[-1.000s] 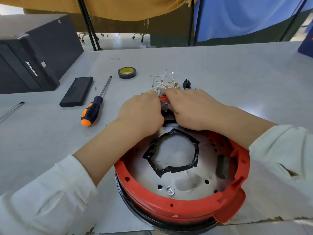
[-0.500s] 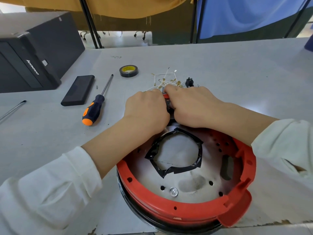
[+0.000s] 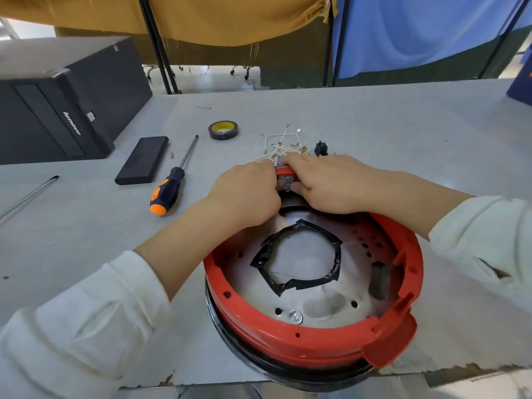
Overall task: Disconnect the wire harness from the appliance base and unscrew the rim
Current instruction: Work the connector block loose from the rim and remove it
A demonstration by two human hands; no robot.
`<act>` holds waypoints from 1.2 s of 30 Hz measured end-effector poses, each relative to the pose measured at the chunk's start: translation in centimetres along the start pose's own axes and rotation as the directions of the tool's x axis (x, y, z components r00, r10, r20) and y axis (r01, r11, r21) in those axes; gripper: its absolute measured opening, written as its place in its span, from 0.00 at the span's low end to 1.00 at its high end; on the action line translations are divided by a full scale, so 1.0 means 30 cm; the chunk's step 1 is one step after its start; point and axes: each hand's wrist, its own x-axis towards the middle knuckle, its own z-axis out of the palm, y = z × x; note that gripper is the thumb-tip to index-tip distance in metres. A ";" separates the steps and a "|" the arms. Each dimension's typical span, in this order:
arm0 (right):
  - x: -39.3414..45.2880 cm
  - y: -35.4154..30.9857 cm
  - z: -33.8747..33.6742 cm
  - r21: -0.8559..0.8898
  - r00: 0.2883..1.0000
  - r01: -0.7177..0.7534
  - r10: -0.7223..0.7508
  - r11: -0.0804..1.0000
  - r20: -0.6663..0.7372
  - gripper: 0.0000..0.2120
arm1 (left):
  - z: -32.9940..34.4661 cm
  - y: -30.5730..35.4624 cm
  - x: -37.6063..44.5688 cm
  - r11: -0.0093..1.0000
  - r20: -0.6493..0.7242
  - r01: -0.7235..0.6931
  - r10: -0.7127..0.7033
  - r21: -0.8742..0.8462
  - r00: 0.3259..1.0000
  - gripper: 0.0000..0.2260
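Note:
The round appliance base (image 3: 316, 306) lies upside down at the table's near edge, its metal plate ringed by a red rim (image 3: 325, 338) with a ragged black tape ring in the middle. At the rim's far side my left hand (image 3: 244, 194) and my right hand (image 3: 328, 182) meet, fingers pinched on a small connector part of the wire harness (image 3: 280, 145). The harness's white wires with brass terminals fan out on the table just beyond my fingers. What my fingertips hold is mostly hidden.
An orange-and-black screwdriver (image 3: 169, 188) lies left of my hands, beside a flat black block (image 3: 142, 159). A roll of black tape (image 3: 223, 129) sits behind it. A black computer case (image 3: 63, 102) stands at the far left, and a thin metal rod (image 3: 28, 194) lies near the left edge.
Both hands stay clamped at the rim's far side with only small finger shifts. The view has drifted slightly, so everything sits a little to the right.

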 end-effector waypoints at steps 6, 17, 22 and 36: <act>-0.004 0.000 0.011 -0.035 0.997 0.041 -0.044 0.999 -0.068 0.14 | 0.003 0.008 -0.004 1.000 -0.018 0.003 -0.002 0.022 1.000 0.05; 0.004 -0.016 0.032 -0.130 0.989 0.018 -0.037 0.991 -0.141 0.16 | -0.001 0.049 -0.014 0.986 -0.059 0.049 -0.041 0.159 0.997 0.08; 0.004 -0.013 0.043 -0.151 0.983 0.020 -0.047 0.988 -0.176 0.17 | 0.000 0.036 -0.006 0.989 -0.062 0.030 -0.021 0.145 0.998 0.08; -0.003 -0.010 0.047 -0.178 0.980 0.019 -0.054 0.984 -0.193 0.13 | 0.007 -0.001 0.008 0.997 -0.036 -0.015 0.018 0.071 0.999 0.06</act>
